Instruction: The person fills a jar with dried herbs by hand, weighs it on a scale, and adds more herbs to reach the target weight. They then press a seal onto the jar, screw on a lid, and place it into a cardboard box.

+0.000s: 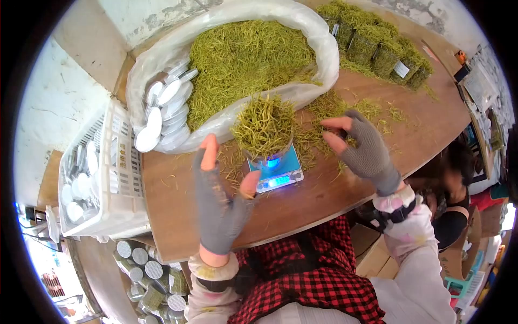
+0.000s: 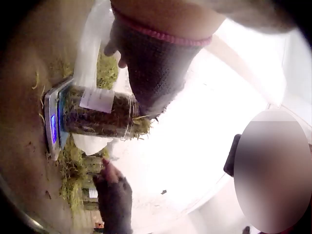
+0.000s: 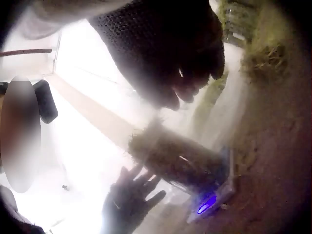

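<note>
A clear jar (image 2: 97,122) with a white label stands on a small digital scale (image 1: 279,182), whose blue display is lit. Dried yellow-green stalks (image 1: 264,124) heap above the jar's rim. To the left of the scale, my left hand (image 1: 218,202), in a grey fingerless glove, has its fingers extended and thumb spread, with nothing in its grasp. My right hand (image 1: 364,148), gloved alike, hovers on the right side over scattered stalks. Its fingers bend loosely, a gap shows between thumb and fingertips, and it holds nothing.
Behind the scale lies a big plastic bag (image 1: 324,59) of stalks, with white lids (image 1: 170,108) piled at its left. Filled jars (image 1: 386,56) line the back right. A white crate (image 1: 124,178) of lids stands left; closed jars (image 1: 154,270) sit below. Another person (image 1: 453,189) is at right.
</note>
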Available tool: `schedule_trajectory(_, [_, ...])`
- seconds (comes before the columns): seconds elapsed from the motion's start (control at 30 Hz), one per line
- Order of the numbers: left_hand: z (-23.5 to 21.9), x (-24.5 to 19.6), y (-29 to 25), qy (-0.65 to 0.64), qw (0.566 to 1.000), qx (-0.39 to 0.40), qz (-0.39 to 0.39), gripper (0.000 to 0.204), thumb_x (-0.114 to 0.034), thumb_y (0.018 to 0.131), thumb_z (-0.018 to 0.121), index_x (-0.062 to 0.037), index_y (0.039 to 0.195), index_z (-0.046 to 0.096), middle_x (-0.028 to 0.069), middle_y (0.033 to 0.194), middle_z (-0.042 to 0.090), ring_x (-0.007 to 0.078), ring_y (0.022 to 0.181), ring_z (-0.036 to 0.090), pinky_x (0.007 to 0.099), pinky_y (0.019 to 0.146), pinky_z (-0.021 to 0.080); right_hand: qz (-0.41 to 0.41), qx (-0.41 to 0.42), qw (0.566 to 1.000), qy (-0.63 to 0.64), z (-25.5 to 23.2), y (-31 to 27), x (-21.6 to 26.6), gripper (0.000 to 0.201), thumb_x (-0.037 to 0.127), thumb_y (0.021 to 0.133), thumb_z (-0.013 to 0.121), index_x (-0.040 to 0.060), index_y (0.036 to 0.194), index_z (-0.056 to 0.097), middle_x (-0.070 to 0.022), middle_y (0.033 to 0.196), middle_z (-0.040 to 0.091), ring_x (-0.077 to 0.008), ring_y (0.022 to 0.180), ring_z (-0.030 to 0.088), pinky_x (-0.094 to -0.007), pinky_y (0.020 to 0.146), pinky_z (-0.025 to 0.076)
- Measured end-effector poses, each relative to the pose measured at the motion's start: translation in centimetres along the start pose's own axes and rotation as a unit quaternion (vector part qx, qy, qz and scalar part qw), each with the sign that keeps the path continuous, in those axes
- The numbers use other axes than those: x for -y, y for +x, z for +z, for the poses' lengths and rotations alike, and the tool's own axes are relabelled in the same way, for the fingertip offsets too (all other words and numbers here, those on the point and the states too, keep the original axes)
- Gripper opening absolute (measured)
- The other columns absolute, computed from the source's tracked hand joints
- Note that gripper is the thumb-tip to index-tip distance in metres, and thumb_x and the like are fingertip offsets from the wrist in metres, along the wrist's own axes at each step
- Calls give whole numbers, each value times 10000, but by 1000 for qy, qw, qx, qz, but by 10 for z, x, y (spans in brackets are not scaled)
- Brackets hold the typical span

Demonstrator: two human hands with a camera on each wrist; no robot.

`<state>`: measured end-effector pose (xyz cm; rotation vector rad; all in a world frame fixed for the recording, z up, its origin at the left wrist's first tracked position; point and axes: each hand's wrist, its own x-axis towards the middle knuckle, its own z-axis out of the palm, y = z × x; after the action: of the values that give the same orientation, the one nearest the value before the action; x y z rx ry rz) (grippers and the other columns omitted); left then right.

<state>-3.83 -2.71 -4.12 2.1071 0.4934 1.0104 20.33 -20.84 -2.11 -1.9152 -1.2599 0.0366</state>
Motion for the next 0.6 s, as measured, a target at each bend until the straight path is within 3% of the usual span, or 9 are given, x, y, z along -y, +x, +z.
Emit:
schedule_trajectory(0.03, [4,-2,4,1,1000,-2,4,811,-239,933,802,0,1579,375,218,1543,439,362,1423,449,458,1187,354,-3,-3,1000,1,6,12,4,324,222,902,807,49,1166,733,-139,1014,677,-272,882,684,-354,759,546])
schedule_trajectory(0.1, [10,-6,13,18,999,8,46,846,-250,933,802,20,1590,343,275,1561,411,411,1450,424,469,1198,345,18,-19,985,171,21,36,16,271,152,942,775,41,1185,730,-71,992,693,-147,871,647,-297,777,521])
schedule_trajectory(0.17, [15,-10,21,24,998,3,62,828,-253,941,794,22,1584,351,308,1563,399,439,1438,438,486,1189,361,52,6,981,185,21,57,38,278,166,950,771,39,1193,730,-63,1003,701,-133,889,644,-291,782,520])
schedule_trajectory(0.2, [16,-14,23,38,996,4,76,794,-205,953,771,14,1589,351,265,1563,422,392,1459,429,458,1195,363,91,32,976,196,21,66,47,286,181,958,767,36,1202,730,-55,1014,708,-119,907,642,-284,787,518])
schedule_trajectory(0.23, [17,-17,26,52,995,5,90,763,-158,964,749,6,1594,352,222,1564,445,345,1481,419,431,1201,364,86,31,976,197,23,75,50,286,181,958,767,36,1202,730,-55,1014,708,-119,907,642,-284,787,518])
schedule_trajectory(0.3, [18,-17,29,59,993,3,102,703,-159,987,721,13,1578,381,241,1549,456,365,1457,447,439,1188,373,72,115,979,154,25,89,54,229,181,946,776,38,1125,761,-43,980,697,-125,913,646,-288,797,515])
schedule_trajectory(0.33, [19,-16,29,64,993,15,96,672,-159,996,709,15,1567,400,245,1541,463,370,1440,466,438,1181,380,69,114,979,153,28,93,51,229,181,946,776,38,1125,761,-43,980,697,-125,913,646,-288,797,515])
schedule_trajectory(0.4, [19,-17,31,80,992,21,95,602,-152,1015,684,21,1539,444,251,1509,489,381,1394,509,433,1161,398,-31,94,982,159,36,98,45,158,157,929,790,38,1033,785,-26,949,680,-133,917,648,-292,806,512])
schedule_trajectory(0.6, [21,-11,30,39,994,17,103,624,-143,1010,688,19,1551,424,244,1505,489,377,1396,499,436,1167,393,-84,-41,971,220,24,90,58,110,103,900,806,29,978,784,-41,999,667,-147,920,651,-302,822,515])
